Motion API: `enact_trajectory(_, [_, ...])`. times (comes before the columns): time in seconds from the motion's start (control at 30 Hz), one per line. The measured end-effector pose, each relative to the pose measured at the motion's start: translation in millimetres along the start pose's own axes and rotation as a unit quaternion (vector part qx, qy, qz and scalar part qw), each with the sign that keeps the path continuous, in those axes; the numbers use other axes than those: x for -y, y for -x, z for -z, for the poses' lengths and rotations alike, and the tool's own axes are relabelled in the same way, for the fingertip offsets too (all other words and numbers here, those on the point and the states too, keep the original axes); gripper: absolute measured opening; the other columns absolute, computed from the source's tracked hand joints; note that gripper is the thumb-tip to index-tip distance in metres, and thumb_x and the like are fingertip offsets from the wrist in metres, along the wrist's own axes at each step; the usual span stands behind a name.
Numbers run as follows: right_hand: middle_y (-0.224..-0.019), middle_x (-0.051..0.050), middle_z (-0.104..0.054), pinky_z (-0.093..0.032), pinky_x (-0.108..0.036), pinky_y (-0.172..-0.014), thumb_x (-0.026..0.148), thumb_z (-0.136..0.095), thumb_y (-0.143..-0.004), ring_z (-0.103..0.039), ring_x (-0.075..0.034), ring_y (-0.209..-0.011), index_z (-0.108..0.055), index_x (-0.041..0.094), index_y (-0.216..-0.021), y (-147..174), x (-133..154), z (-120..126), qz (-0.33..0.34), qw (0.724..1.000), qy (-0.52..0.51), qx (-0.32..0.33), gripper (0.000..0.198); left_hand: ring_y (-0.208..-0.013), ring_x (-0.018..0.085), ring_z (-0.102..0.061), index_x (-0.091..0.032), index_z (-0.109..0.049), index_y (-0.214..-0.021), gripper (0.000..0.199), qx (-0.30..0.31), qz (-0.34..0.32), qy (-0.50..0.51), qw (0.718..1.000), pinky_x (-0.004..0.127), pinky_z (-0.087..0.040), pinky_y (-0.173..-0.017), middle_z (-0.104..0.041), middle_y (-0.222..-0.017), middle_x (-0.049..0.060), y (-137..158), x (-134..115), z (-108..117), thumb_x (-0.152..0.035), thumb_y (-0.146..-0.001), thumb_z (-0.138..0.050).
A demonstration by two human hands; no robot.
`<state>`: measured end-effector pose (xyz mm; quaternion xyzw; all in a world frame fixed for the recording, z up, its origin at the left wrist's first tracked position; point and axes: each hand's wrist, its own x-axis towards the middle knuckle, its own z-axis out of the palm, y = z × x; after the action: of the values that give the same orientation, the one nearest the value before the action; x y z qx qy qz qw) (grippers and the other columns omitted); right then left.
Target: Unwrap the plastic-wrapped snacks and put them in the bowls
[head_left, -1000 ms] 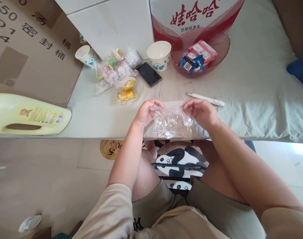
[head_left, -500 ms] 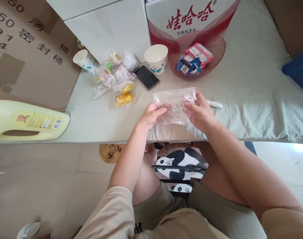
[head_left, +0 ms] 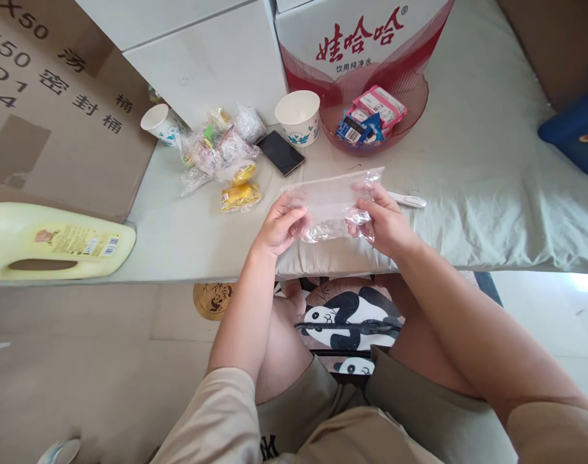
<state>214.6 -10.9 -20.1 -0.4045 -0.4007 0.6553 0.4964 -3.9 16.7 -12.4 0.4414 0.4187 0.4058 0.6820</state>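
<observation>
A clear plastic bag (head_left: 330,200) is stretched flat between my two hands above the front of the cloth-covered surface. My left hand (head_left: 281,223) pinches its left end, thumb on top. At the other end my right hand (head_left: 383,219) is closed on the bag, and some fingers show through the film. Behind my right hand lies a white utility knife or similar slim white tool (head_left: 409,200), partly hidden. Beyond the bag are a black phone (head_left: 282,153) and a yellow wrapped packet (head_left: 240,196).
A pink glass bowl (head_left: 419,106) holds several small packets. Paper cups (head_left: 298,119), crumpled clear wrappers (head_left: 211,154) and a white-and-red carton (head_left: 303,45) stand at the back. A yellow jug (head_left: 95,222) lies at left beside a cardboard box (head_left: 95,148). At right sits a blue object (head_left: 571,138).
My hands have moved apart, mostly the left one leftward, pulling the crumpled bag wider and flatter. The camera view has shifted slightly.
</observation>
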Motion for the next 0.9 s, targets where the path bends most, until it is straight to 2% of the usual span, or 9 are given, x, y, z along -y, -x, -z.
enact_trajectory(0.2, [-0.063,-0.002,-0.055,-0.047,-0.034,-0.052,0.065,-0.059,-0.078,-0.056,-0.017,-0.054,-0.052,0.024,-0.07,-6,-2,4,-0.011,1.0,0.008,-0.013,0.042,-0.056,0.01,-0.058,-0.018,-0.057,-0.07,0.026,0.037,0.024,0.013,0.999,0.024,-0.051,-0.052,-0.058,-0.068,-0.001,-3,-3,3,-0.041,-0.072,-0.069])
enact_trajectory(0.3, [-0.061,0.004,-0.052,-0.042,-0.029,-0.052,0.047,-0.078,-0.069,-0.05,-0.014,-0.053,-0.052,0.025,-0.081,-9,-11,6,-0.012,0.996,0.075,-0.054,0.037,-0.054,0.006,-0.052,-0.02,-0.055,-0.081,0.027,0.017,0.002,-0.063,0.998,0.019,-0.044,-0.051,-0.054,-0.068,-0.006,-6,3,2,-0.024,-0.065,-0.076])
enact_trajectory(0.43, [-0.07,0.006,-0.058,-0.046,-0.029,-0.061,0.028,-0.079,-0.063,-0.056,-0.015,-0.063,-0.053,0.026,-0.104,-12,-19,8,0.016,0.993,0.071,-0.098,0.049,-0.064,0.007,-0.056,-0.024,-0.052,-0.1,0.038,-0.069,-0.054,-0.119,0.989,0.02,-0.044,-0.061,-0.062,-0.081,-0.004,-14,10,5,-0.015,-0.068,-0.071])
enact_trajectory(0.53, [-0.076,0.001,-0.061,-0.046,-0.031,-0.068,0.028,-0.072,-0.069,-0.057,-0.015,-0.069,-0.058,0.023,-0.087,-12,-16,7,0.055,0.98,0.108,-0.156,0.024,-0.074,0.009,-0.059,-0.024,-0.054,-0.096,0.034,-0.178,-0.14,-0.157,0.961,0.022,-0.046,-0.069,-0.062,-0.088,-0.003,-19,14,9,-0.013,-0.069,-0.071])
enact_trajectory(0.6, [-0.073,0.001,-0.058,-0.045,-0.032,-0.069,0.029,-0.068,-0.073,-0.055,-0.016,-0.069,-0.057,0.023,-0.079,-8,-13,5,0.087,0.959,0.18,-0.204,0.014,-0.073,0.009,-0.058,-0.021,-0.056,-0.087,0.022,-0.205,-0.167,-0.182,0.947,0.023,-0.046,-0.07,-0.06,-0.082,-0.002,-20,18,7,-0.019,-0.073,-0.072])
enact_trajectory(0.67, [-0.077,0.0,-0.061,-0.045,-0.034,-0.074,0.03,-0.066,-0.077,-0.056,-0.018,-0.074,-0.055,0.023,-0.078,-3,-10,1,0.133,0.938,0.238,-0.214,0.013,-0.076,0.012,-0.061,-0.02,-0.058,-0.086,0.021,-0.157,-0.145,-0.187,0.959,0.025,-0.048,-0.073,-0.063,-0.082,0.0,-17,22,0,-0.029,-0.076,-0.074])
enact_trajectory(0.73, [-0.086,-0.002,-0.066,-0.046,-0.035,-0.079,0.035,-0.066,-0.081,-0.059,-0.019,-0.081,-0.053,0.023,-0.078,2,-8,-3,0.169,0.939,0.251,-0.16,0.017,-0.092,0.017,-0.066,-0.02,-0.062,-0.097,0.036,-0.075,-0.113,-0.167,0.977,0.029,-0.051,-0.083,-0.069,-0.098,0.005,-13,25,-11,-0.039,-0.074,-0.08])
enact_trajectory(0.8, [-0.086,-0.002,-0.067,-0.046,-0.036,-0.077,0.044,-0.065,-0.084,-0.059,-0.019,-0.079,-0.053,0.023,-0.08,5,-9,-8,0.162,0.956,0.236,-0.07,0.024,-0.106,0.021,-0.067,-0.021,-0.063,-0.109,0.053,-0.01,-0.102,-0.139,0.985,0.032,-0.051,-0.091,-0.071,-0.111,0.008,-9,26,-21,-0.049,-0.07,-0.084])
enact_trajectory(0.9, [-0.077,-0.002,-0.063,-0.047,-0.034,-0.07,0.054,-0.06,-0.088,-0.057,-0.018,-0.07,-0.057,0.023,-0.084,8,-11,-12,0.127,0.963,0.238,0.013,0.031,-0.099,0.022,-0.069,-0.02,-0.069,-0.107,0.051,0.03,-0.1,-0.139,0.985,0.032,-0.052,-0.087,-0.074,-0.102,0.007,-7,26,-29,-0.06,-0.076,-0.076])
